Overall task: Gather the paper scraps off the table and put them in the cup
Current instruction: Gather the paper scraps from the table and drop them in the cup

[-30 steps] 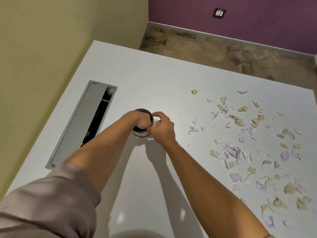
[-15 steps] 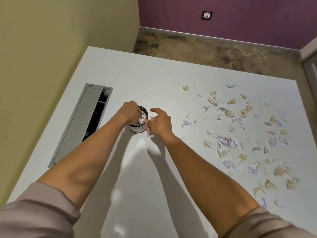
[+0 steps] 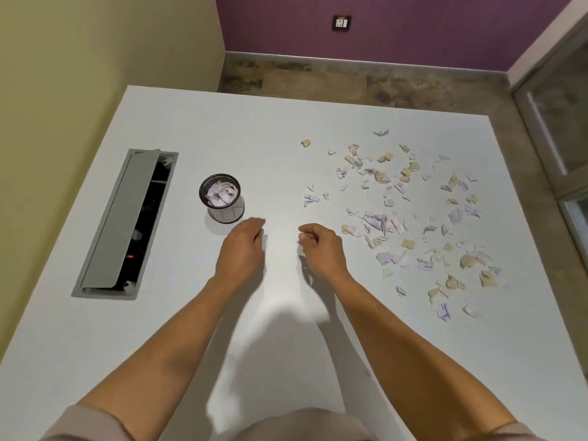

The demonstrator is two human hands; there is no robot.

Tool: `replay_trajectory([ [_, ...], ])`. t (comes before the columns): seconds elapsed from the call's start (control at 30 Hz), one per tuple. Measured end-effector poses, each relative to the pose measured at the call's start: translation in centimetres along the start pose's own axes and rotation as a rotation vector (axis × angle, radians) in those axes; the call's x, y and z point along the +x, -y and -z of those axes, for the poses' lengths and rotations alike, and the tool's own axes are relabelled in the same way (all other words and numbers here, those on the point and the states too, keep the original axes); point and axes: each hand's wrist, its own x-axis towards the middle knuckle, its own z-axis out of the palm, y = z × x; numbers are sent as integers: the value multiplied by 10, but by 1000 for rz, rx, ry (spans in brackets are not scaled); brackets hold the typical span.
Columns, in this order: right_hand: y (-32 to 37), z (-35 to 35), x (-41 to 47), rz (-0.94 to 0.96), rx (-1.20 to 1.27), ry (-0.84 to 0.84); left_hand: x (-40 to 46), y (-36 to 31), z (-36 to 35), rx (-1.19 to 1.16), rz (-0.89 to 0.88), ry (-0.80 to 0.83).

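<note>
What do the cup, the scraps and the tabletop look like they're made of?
Cup: likely paper, white printed wall, dark rim; plastic not excluded.
Scraps: thin torn paper, white, lilac-printed and tan, with ragged, curled edges.
Tabletop: smooth white, probably laminate, faintly glossy since it shows soft reflections.

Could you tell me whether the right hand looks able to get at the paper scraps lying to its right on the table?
Probably yes. The right hand hovers just left of the scattered paper scraps, with only bare table between them; the cup stands off to the other side.
</note>
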Motion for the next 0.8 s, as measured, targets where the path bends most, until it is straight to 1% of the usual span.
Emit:
replay_trajectory([
  [0.13,-47,29,-33,-7,-26,-46,-34,10,-39,130,76,210],
  [0.2,-72,43,-50,-10,-65,-56,-49,16,-52,203,145,256],
  [0.27,-96,58,-67,1,-118,-77,-64,19,-63,261,223,275],
  [0.33,-119,72,-84,6,-126,-109,-77,19,-72,299,261,281],
  [0.47,-165,96,-114,2,-159,-177,-96,13,-91,358,231,303],
  [0.57,-195,115,-130,53,-325,-223,-109,6,-108,359,136,295],
  [0.67,-224,133,-145,82,-442,-185,-125,-3,-130,337,104,327],
  [0.8,-259,147,-166,78,-595,-151,-142,-18,-159,352,49,316],
])
